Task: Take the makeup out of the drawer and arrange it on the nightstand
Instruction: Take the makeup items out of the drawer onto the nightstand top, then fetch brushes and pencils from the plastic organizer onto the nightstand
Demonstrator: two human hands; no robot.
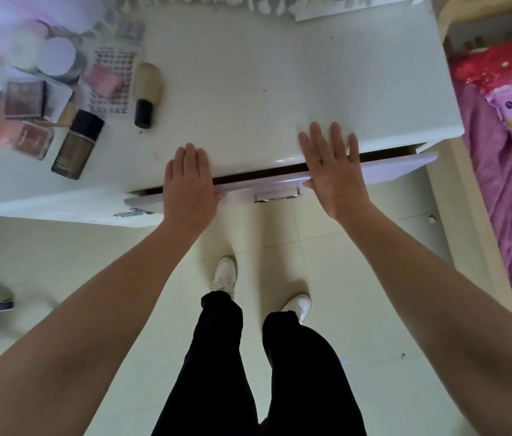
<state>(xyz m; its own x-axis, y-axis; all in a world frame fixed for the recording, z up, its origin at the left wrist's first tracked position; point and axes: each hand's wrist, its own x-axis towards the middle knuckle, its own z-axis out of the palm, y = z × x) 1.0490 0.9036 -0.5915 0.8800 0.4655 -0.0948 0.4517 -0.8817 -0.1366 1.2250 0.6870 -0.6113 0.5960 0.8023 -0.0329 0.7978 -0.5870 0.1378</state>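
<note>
Head view: makeup point(25, 100) sits at ten o'clock on your desk point(248, 89); flat, empty left grip point(190, 187) and right grip point(331, 171) press the almost-closed drawer point(399, 163)

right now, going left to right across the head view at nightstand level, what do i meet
blush compact, dark foundation bottle, beige bottle with black cap, left hand, drawer handle, right hand, pink bedding

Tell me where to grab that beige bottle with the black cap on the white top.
Grip the beige bottle across its wide body, coming from above and the right: it seems to lie flat, black cap toward the front, with bare white nightstand top on that side and other makeup crowding its left.
</note>
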